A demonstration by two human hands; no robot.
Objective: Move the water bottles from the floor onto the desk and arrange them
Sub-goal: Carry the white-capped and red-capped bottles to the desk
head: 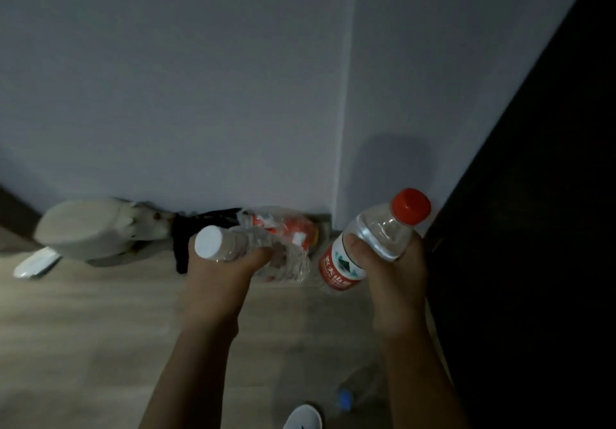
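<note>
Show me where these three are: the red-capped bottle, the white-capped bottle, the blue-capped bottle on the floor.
red-capped bottle [383,232], head view, clear shoulder below the cap.
white-capped bottle [233,247], head view, clear neck beside the cap.
blue-capped bottle [346,399], head view, its blue cap.

You hold a clear white-cap bottle [233,246] in your left hand [216,282], cap tilted up-left, and a red-cap bottle [375,233] with a red label in your right hand [396,275], cap up-right. A blue-cap bottle [356,388] lies on the floor [83,328] nearer you; crumpled wrapped bottles [283,227] lie behind.
</note>
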